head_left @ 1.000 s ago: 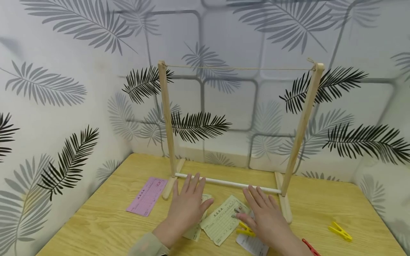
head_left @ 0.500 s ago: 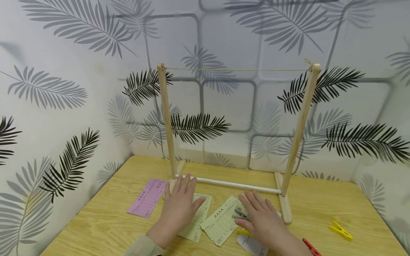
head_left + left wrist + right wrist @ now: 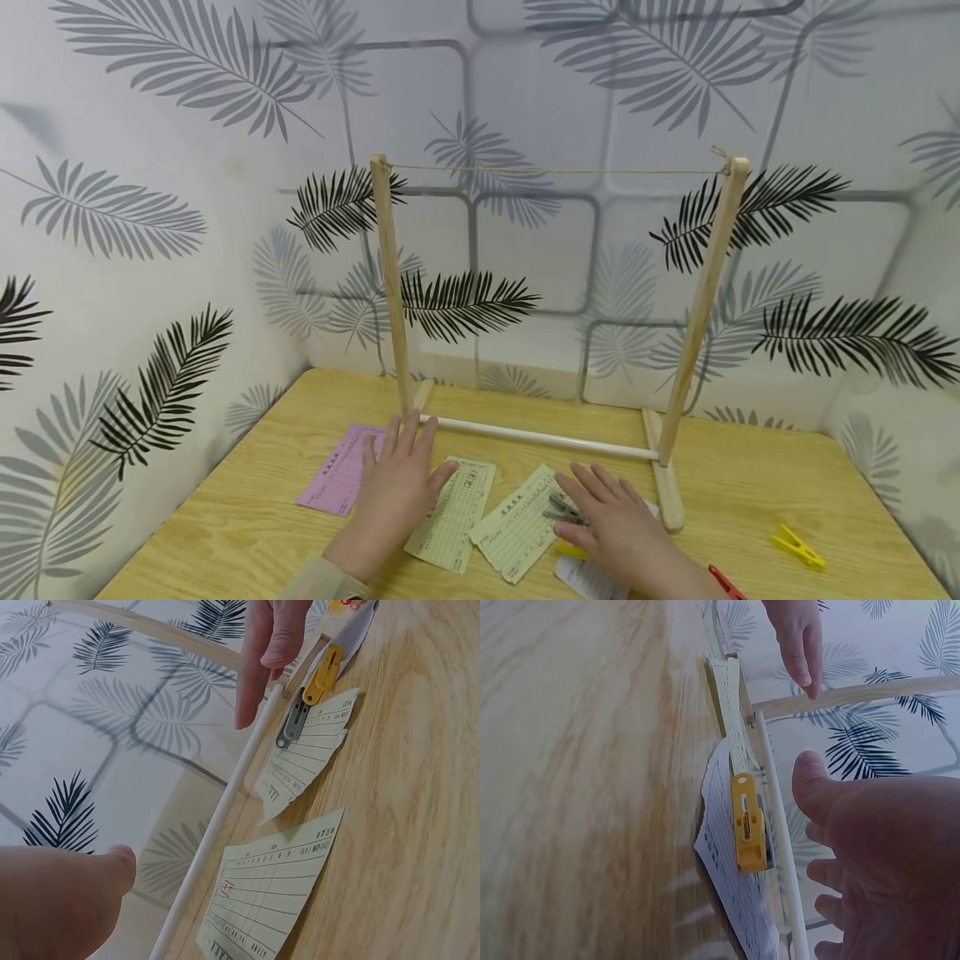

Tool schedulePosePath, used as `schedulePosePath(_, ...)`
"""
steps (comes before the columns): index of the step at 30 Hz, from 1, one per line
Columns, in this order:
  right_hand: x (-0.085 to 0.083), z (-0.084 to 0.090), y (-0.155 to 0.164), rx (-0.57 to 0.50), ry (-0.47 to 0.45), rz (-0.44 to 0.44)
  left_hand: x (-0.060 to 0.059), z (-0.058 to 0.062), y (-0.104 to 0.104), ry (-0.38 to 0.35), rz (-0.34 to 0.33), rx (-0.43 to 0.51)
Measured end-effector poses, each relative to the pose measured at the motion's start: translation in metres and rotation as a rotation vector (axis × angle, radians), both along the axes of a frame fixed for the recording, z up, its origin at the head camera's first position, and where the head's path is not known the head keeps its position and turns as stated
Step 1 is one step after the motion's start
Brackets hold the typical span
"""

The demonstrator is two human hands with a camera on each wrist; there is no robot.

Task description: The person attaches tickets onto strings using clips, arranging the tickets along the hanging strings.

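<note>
Left hand: (image 3: 393,492) flat, fingers straight and spread, holding nothing; palm down between the pink slip (image 3: 341,469) and the left green slip (image 3: 452,514), near the table's (image 3: 247,533) front edge.
Right hand: (image 3: 615,521) also flat with straight fingers, gripping nothing; lying over the grey peg (image 3: 564,508) and the right part of the right green slip (image 3: 519,522).
Slips: three flat on the table in front of the rack's base, a white one (image 3: 588,577) partly under the right wrist at the front edge.
Pegs: yellow peg (image 3: 748,823) beside the grey one under the right hand; another yellow peg (image 3: 797,546) toward the right edge; a red peg (image 3: 723,582) at the front edge.
Rack: wooden rack (image 3: 390,275) toward the table's back edge, string (image 3: 555,170) stretched between its posts, bare.
Progress: nothing hung or clipped yet, by the look of it; every slip and peg left to handle.
</note>
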State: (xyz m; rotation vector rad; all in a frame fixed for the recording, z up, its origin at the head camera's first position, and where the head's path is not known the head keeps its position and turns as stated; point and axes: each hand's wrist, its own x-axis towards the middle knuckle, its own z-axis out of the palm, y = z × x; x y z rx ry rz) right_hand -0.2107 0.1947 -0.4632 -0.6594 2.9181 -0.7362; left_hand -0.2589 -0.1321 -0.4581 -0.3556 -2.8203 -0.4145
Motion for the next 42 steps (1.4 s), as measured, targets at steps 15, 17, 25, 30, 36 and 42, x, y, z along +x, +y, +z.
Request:
schedulePosePath(15,-0.006,-0.011,0.006,-0.017,-0.022,0.062,-0.016,-0.012,-0.022,0.019,0.063,-0.022)
schedulePosePath(17,-0.007,-0.012,0.007,-0.017,-0.006,0.068,-0.019,-0.013,-0.027,0.015,0.082,-0.011)
schedulePosePath(25,-0.007,-0.019,0.01,0.001,0.016,0.087,-0.025,-0.017,-0.044,-0.025,0.111,0.023)
schedulePosePath(30,-0.002,-0.013,0.01,0.019,0.011,0.08,-0.029,-0.018,-0.052,-0.051,0.124,0.03)
schedulePosePath(36,-0.001,-0.006,0.01,0.014,0.002,0.076,-0.032,-0.019,-0.065,-0.093,0.154,0.035)
schedulePosePath(42,-0.007,-0.008,0.008,0.002,-0.005,0.087,-0.036,-0.021,-0.077,-0.114,0.17,0.059)
